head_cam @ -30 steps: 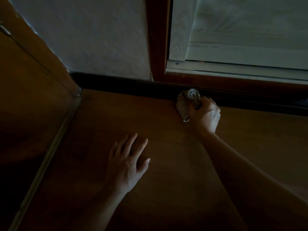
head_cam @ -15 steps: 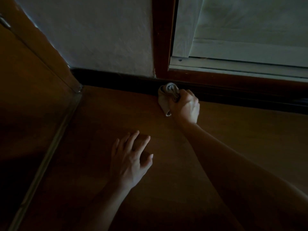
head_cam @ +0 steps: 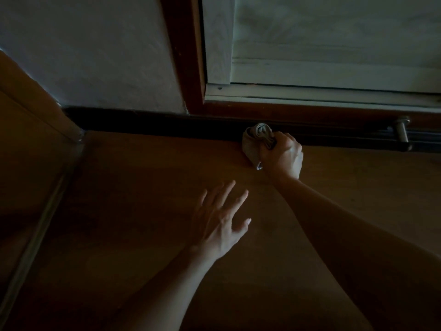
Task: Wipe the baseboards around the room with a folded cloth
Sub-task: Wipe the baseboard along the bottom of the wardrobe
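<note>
the dark baseboard (head_cam: 148,123) crosses mid-frame under the wall. at lower centre the left hand (head_cam: 220,223) lies flat on the floor (head_cam: 143,211), fingers spread wide. to its right the folded cloth (head_cam: 255,144) presses on the baseboard, bunched in the right hand (head_cam: 285,157). half a second ago it sat nearer the door frame post, so the stroke has likely swung back rightward to rescrub this stretch.

**Wiping stock: two entries**

1. Cloth (head_cam: 253,145): pale grey-beige, folded into a thick wad with layered edges showing on top. It is gripped in the right hand (head_cam: 284,157) and pressed against the baseboard.
2. Baseboard (head_cam: 148,124): a dark, near-black strip along the foot of the wall (head_cam: 95,56), meeting the floor (head_cam: 155,187).
</note>
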Motion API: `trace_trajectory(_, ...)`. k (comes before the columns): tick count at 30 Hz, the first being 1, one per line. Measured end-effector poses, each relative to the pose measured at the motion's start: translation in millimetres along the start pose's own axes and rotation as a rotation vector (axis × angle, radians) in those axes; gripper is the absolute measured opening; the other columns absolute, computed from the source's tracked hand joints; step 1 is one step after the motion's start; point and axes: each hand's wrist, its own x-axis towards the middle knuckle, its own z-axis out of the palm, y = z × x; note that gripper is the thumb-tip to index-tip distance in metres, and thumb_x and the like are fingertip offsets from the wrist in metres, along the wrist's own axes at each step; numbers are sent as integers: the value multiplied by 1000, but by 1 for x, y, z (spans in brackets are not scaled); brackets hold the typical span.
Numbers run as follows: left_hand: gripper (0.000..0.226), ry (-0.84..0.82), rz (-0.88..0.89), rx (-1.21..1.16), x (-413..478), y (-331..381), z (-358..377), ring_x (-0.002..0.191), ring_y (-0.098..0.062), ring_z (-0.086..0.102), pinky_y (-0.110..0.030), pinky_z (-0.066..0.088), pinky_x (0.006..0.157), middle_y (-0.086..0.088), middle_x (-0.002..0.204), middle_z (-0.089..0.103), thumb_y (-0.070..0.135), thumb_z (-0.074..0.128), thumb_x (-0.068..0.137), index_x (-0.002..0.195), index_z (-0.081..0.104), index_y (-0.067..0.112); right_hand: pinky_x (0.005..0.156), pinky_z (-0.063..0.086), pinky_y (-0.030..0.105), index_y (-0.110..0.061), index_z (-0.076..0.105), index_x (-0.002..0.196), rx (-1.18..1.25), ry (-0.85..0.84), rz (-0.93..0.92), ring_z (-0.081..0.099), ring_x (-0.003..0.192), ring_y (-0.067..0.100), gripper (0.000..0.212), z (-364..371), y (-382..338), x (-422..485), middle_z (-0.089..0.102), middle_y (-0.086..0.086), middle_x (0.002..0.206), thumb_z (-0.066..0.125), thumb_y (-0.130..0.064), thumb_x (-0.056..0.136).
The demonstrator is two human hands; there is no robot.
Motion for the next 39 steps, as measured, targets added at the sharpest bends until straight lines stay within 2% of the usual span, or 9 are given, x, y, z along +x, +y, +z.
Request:
trace_trajectory(4, 71, -46, 4, 34, 4, 12, 5, 155, -15, 5, -46, 5, 125, 7, 169, 5, 71, 32, 93, 157, 19, 44, 65, 52, 37, -10, 69, 95, 12, -30, 19, 63, 79, 24, 21, -1, -2, 2, 64, 4, 95, 68, -28, 84)
trace_trajectory(8, 75, -77, -28, 59, 8, 16, 3, 155, -14, 1, -46, 1, 125, 8, 169, 1, 75, 23, 89, 157, 15, 45, 61, 41, 30, -9, 68, 93, 48, -99, -4, 61, 75, 23, 23, 2, -6, 6, 63, 4, 92, 67, -31, 84)
trace_trajectory(12, 73, -98, -53, 51, 9, 21, 2, 155, -14, -2, -46, 0, 125, 8, 169, 0, 73, 28, 91, 157, 14, 44, 62, 38, 30, -9, 66, 92, 85, -79, 18, 58, 74, 20, 23, 0, 4, 6, 62, 4, 91, 66, -30, 85)
trace_trajectory(21, 70, -101, -142, 47, 8, 37, 4, 155, -14, -1, -48, 2, 125, 7, 169, 2, 68, 39, 95, 157, 16, 43, 65, 49, 37, -9, 68, 94, 159, -140, -9, 62, 80, 26, 26, 8, -9, 5, 64, 5, 93, 64, -33, 86)
trace_trajectory(25, 71, -90, -178, 35, 4, 43, 6, 155, -13, -5, -47, -1, 125, 6, 169, -2, 71, 33, 94, 157, 12, 45, 65, 43, 34, -7, 67, 98, 143, -95, -4, 62, 83, 29, 28, 3, 3, 5, 64, 7, 95, 62, -32, 86)
trace_trajectory(28, 69, -54, -179, 47, 2, 43, 8, 155, -13, 0, -47, 4, 125, 7, 169, 4, 72, 32, 94, 156, 16, 46, 64, 39, 31, -6, 67, 97, 144, -158, -59, 62, 81, 26, 36, 7, -9, 4, 64, 8, 96, 59, -39, 85)
trace_trajectory(30, 67, -31, -164, 45, 0, 41, 8, 155, -13, 7, -47, 8, 125, 7, 168, 10, 71, 30, 93, 155, 21, 47, 64, 40, 31, -8, 65, 96, 118, -173, -83, 62, 81, 26, 29, 8, -7, 8, 64, 7, 96, 61, -35, 86)
trace_trajectory(34, 64, 18, -118, 72, -2, 34, 11, 152, -18, 22, -49, 19, 122, 4, 166, 23, 70, 31, 94, 154, 29, 46, 62, 37, 29, -10, 66, 94, 58, -69, -64, 63, 78, 25, 23, -8, 28, 12, 65, 7, 93, 64, -31, 85)
trace_trajectory(39, 63, 75, -90, 73, -2, 28, 17, 147, -22, 31, -50, 22, 120, 1, 162, 32, 67, 38, 93, 151, 37, 43, 62, 43, 30, -11, 67, 93, 22, -9, -12, 63, 77, 23, 21, -21, 45, 14, 66, 4, 92, 66, -30, 83)
